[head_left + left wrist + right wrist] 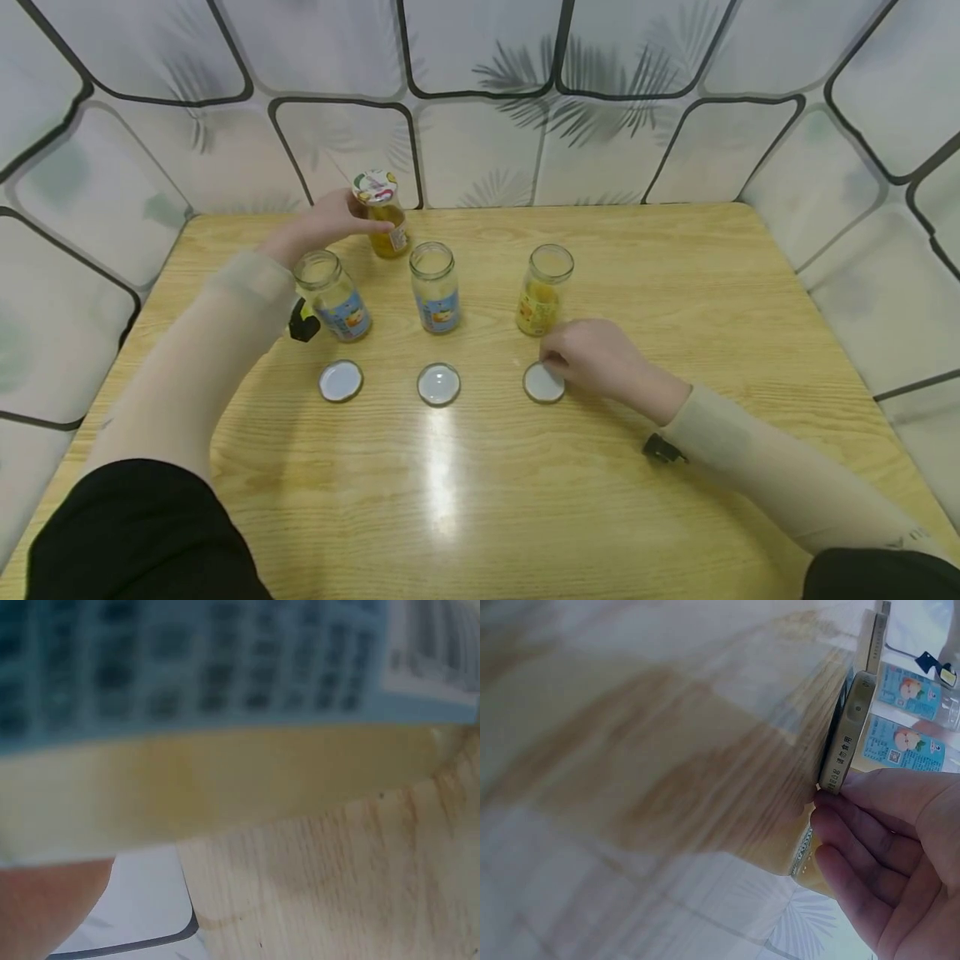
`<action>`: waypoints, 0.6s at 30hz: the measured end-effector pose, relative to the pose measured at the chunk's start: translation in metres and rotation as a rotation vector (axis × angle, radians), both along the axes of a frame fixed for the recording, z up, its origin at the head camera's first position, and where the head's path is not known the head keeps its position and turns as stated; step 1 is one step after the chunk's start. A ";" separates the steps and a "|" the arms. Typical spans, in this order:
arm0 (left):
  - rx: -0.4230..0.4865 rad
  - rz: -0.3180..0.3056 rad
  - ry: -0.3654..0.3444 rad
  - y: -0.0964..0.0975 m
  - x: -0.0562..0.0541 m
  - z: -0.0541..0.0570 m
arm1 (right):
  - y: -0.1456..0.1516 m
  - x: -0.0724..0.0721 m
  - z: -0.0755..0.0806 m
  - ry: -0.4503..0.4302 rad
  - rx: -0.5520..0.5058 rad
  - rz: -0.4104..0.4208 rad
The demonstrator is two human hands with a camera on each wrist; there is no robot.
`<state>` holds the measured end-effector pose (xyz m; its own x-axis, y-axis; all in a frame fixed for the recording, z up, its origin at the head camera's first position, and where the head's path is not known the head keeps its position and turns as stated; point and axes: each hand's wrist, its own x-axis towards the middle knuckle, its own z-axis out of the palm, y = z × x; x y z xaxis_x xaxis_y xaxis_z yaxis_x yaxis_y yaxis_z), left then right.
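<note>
At the back left, my left hand [330,223] grips a lidded glass jar [388,237] of amber contents, its lid patterned in several colours. My right hand [592,357] pinches the edge of a round metal jar lid [543,383], white side up on the table; fingertips show at its rim [844,739] in the right wrist view. Just behind that hand stands an uncovered jar [542,304] with a yellow label. Two uncovered jars with blue labels, a middle one [437,292] and a left one [337,304], stand nearer my left forearm. A blue label [225,667] fills the left wrist view's top.
Two more lids, a left one [341,381] and a middle one [438,384], lie in front of the blue-labelled jars. The wooden table [480,500] ends at the back against a patterned curtain [480,150], which also runs along both sides.
</note>
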<state>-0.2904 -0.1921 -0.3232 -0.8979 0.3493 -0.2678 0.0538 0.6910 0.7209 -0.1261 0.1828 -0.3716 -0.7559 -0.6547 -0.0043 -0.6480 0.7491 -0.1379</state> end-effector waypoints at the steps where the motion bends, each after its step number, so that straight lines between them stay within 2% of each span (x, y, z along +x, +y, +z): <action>1: 0.001 -0.011 0.004 -0.001 0.000 -0.001 | 0.000 0.000 0.000 -0.001 -0.002 0.001; 7: 0.031 -0.067 0.047 -0.003 -0.001 -0.006 | 0.000 0.000 0.001 -0.005 -0.009 0.001; 15: 0.109 -0.085 0.053 -0.006 -0.002 -0.021 | 0.000 0.000 0.000 -0.018 -0.001 -0.005; 18: 0.140 -0.091 0.057 -0.007 -0.001 -0.023 | 0.000 0.000 0.000 -0.022 0.001 -0.008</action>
